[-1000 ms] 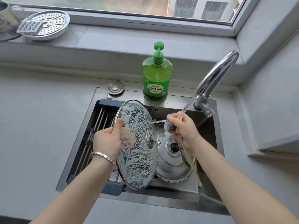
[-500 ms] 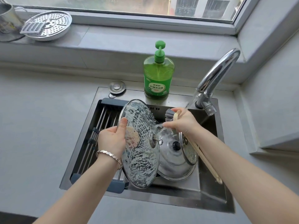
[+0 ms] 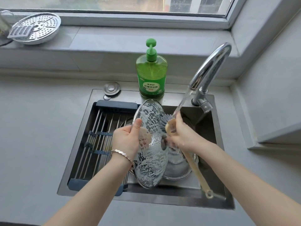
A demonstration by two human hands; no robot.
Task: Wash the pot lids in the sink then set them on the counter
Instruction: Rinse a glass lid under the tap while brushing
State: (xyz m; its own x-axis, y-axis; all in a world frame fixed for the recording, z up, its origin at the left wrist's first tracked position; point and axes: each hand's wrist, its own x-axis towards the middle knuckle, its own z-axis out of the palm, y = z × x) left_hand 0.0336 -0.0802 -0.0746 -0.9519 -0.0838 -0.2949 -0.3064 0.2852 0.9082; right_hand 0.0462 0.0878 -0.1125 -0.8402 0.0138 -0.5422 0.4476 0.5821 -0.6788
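While the glass lid [image 3: 151, 163] carries suds across the face turned to me, I log the step in hand as scrubbing; rinse and set-down are not yet done.

Clock reference: the sink [image 3: 162, 198], 12 at the window.
- Glass lid: near centre, standing on edge and tilted, lower rim toward 6.
- My left hand [image 3: 126, 141]: grips the lid at its 9 o'clock rim, thumb on the near face, fingers behind the glass and showing through it.
- My right hand [image 3: 184, 137]: at the lid's 3 o'clock, clenched round the wooden brush [image 3: 197, 172]. The bristle head points to 12 and the handle trails to 5.
- Bristles probably touch the upper part of the lid, but that patch is blurred and I cannot confirm it.
- Water stream [image 3: 184, 100]: runs from the faucet [image 3: 210, 69] at 1 o'clock, landing at the brush head and my right knuckles.
- Steel lid [image 3: 175, 168]: lies in the basin at 4 o'clock, partly under my right wrist and just behind the glass lid. Whether it is washed I cannot tell.

Judgement, next move: finish the brush passes, then swing the soapy face toward 1 o'clock under the stream. The wet rim looks slippery, so the left grip should be firm. The counter [image 3: 32, 136] at 9 o'clock, beyond the drying rack [image 3: 101, 141], seems a fair landing place.
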